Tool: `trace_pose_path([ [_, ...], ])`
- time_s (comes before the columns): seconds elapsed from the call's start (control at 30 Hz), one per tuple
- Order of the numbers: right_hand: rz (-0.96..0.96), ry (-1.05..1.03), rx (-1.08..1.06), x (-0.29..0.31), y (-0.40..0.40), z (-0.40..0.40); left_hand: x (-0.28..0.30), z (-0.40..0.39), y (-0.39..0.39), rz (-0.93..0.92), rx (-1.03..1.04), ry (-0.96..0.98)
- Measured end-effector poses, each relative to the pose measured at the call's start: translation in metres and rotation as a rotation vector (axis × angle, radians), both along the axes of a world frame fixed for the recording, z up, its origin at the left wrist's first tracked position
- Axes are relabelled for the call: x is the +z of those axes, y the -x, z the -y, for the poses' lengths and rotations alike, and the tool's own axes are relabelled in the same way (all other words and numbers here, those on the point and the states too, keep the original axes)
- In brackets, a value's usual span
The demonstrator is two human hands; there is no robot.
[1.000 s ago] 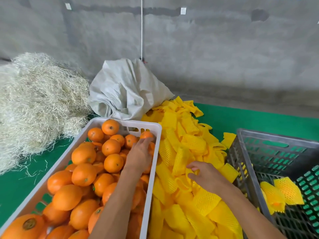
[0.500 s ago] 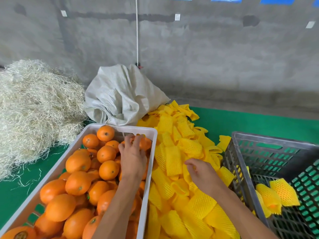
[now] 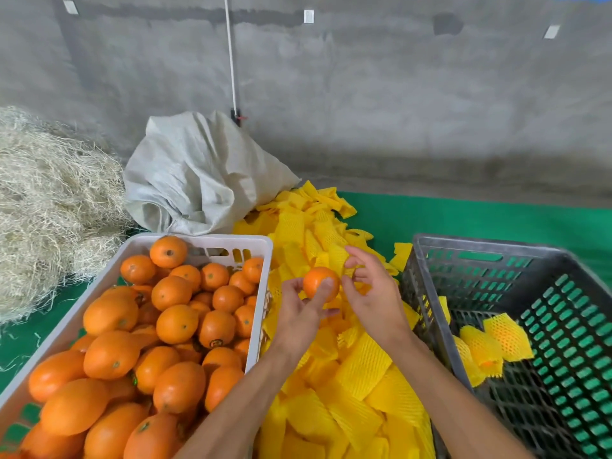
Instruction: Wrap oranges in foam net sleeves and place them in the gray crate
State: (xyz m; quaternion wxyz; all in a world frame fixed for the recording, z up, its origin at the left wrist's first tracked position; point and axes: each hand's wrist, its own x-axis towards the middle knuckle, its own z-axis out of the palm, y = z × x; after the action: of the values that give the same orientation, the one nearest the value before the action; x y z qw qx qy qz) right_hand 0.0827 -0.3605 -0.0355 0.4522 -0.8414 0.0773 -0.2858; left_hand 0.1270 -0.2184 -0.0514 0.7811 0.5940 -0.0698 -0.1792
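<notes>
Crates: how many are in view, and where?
2. A white crate full of oranges sits at the left; a gray crate holding a few wrapped oranges sits at the right, with the yellow sleeve pile between them.

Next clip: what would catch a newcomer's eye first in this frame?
The single orange held up at centre in the grip of the left hand, with the right hand beside it holding a yellow foam sleeve. Then the white crate heaped with oranges at left, the yellow sleeve pile in the middle, and the gray crate at right.
</notes>
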Motion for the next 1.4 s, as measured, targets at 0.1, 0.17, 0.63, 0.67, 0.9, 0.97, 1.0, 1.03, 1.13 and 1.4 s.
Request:
trace_pose_path([
  [0.1,-0.014,-0.307,0.039,0.001,-0.002,0.0,0.003,-0.003,-0.007,-0.18,-0.03,0.126],
  [0.17,-0.035,-0.516,0.065,0.004,-0.003,0.004,0.008,-0.006,-0.009,-0.21,-0.073,0.153],
  [0.63,-0.285,-0.652,0.002,0.006,-0.006,0.006,0.013,-0.014,-0.011,-0.341,-0.273,0.276],
  [0.67,-0.273,-0.568,-0.051,0.004,-0.006,0.007,0.014,-0.013,-0.011,-0.379,-0.254,0.31],
  [0.9,-0.242,0.128,-0.221,-0.002,-0.003,0.013,0.005,-0.013,-0.01,-0.114,-0.271,0.171],
  [0.97,-0.21,0.23,-0.171,0.003,-0.003,0.007,0.003,-0.013,-0.008,-0.076,-0.263,0.106],
  [1.0,-0.206,0.26,-0.142,0.005,-0.002,0.004,0.003,-0.012,-0.008,-0.068,-0.268,0.085],
  [1.03,-0.216,0.304,-0.115,0.006,-0.001,0.0,0.002,-0.012,-0.007,-0.055,-0.287,0.073],
  [1.13,-0.277,0.477,-0.069,0.011,0.002,-0.005,0.004,-0.014,-0.006,-0.034,-0.355,0.093],
  [1.4,-0.321,0.382,0.032,0.007,0.001,-0.005,0.005,-0.014,-0.005,-0.134,-0.316,0.145],
])
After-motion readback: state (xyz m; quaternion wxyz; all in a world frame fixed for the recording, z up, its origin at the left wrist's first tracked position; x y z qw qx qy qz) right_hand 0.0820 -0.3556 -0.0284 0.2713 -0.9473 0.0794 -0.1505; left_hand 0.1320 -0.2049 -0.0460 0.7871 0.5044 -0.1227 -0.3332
